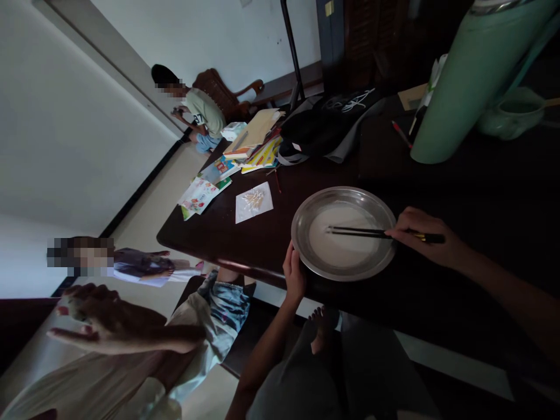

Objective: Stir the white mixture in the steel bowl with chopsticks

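We see two bare hands at work over a round, shallow metal dish (301, 230). It lies between them, its rim just beside the left hand and its bowl reaching across to the fingers of the right. The right hand (420, 233) is closed around a pair of chopsticks (370, 232), their thick ends sticking out behind the grip and their slim shafts running ahead of it, out over the dish. The left hand (294, 274) touches the near left edge of the dish; we cannot tell how tightly its fingers close there.

The dish is smooth and shiny, with a wide sloping wall around a flat centre. A pale, milky liquid (341, 251) covers its bottom, and the chopsticks' tips reach into the middle of it. The chopsticks are straight, dark and slender, paler at the tips, with a gold-toned band by the right hand.

Beneath the dish we see a dark, polished table (214, 233). Beyond the left hand, thin white sticks (255, 200) lie scattered on a flat white sheet (242, 214), and past those rises an uneven pile of paper books (256, 137). Beyond the right hand stands a tall, matte green cylindrical bottle (468, 87), near a rounded, glossy green cup (511, 116).
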Demonstrator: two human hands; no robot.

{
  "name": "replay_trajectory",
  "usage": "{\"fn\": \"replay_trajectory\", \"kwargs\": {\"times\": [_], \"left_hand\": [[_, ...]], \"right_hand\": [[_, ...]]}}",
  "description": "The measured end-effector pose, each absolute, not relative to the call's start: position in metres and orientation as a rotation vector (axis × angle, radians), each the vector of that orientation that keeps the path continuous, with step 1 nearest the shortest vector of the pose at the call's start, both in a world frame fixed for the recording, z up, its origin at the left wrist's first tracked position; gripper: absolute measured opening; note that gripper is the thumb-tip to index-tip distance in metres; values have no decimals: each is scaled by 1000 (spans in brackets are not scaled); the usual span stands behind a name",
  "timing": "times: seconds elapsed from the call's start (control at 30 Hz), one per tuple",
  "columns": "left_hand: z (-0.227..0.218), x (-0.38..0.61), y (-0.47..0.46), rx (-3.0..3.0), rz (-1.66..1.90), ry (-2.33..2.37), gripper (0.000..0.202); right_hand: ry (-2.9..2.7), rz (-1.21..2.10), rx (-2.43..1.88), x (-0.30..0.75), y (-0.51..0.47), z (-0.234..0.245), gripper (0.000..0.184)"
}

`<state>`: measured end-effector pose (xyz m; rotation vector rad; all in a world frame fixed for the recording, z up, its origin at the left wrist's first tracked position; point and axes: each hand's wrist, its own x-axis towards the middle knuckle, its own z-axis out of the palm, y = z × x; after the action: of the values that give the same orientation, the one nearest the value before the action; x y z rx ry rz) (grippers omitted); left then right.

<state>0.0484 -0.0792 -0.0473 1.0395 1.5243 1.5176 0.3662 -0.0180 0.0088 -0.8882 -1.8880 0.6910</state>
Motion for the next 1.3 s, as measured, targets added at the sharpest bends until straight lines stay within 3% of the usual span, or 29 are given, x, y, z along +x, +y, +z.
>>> {"fn": "replay_trajectory", "kwargs": {"times": [0.13, 0.27, 0.5, 0.73, 0.97, 1.2, 1.3], "left_hand": [[-49, 48, -79, 1048, 1508, 1524, 64], [-47, 49, -79, 1062, 1510, 1558, 66], [-42, 50, -79, 1107, 1486, 1577, 66], [-42, 49, -78, 1122, 1470, 1587, 66], [-44, 49, -78, 1134, 1469, 1589, 65], [-41, 50, -79, 1134, 1453, 1603, 65], [-40, 51, -79, 1136, 1438, 1625, 65]], "right_hand": [[-1690, 577, -983, 380, -18, 10, 31], [-1552, 703, -960, 383, -22, 11, 46], [-1735, 735, -1025, 367, -18, 10, 32], [-1560, 725, -1013, 384, -20, 11, 47], [-1808, 666, -961, 363, -19, 11, 29], [-1545, 627, -1029, 382, -21, 10, 46], [-1670, 713, -970, 373, -22, 10, 39]]}}
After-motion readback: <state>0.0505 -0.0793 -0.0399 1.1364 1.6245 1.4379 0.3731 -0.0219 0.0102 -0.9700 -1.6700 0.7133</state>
